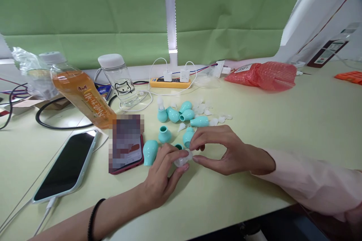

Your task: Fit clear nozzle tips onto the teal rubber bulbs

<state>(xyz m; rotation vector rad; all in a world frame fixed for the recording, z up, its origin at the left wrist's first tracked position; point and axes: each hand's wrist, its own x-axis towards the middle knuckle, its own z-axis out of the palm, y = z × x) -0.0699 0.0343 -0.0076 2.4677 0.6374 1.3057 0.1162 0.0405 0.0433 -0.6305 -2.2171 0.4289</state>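
Note:
Between the fingertips of my left hand (166, 171) is a small translucent plastic piece (181, 161), rounded in shape. My right hand (223, 150) meets its right side, thumb and forefinger pinched on that end. Just beyond my hands lie several glossy turquoise bulb-shaped pieces (199, 121), some upright and some on their sides. One upright turquoise bulb (162, 114) has a clear part stuck in its neck. Another turquoise bulb (150, 152) lies beside my left hand. Small translucent white bits (214, 121) are scattered behind the bulbs.
A phone in a red case (126, 145) and a charging phone (68, 165) lie to the left. Behind them stand an orange drink bottle (85, 96) and a clear cup (118, 81). A yellow power strip (170, 83) and a red bubble-wrap bag (263, 76) sit at the back.

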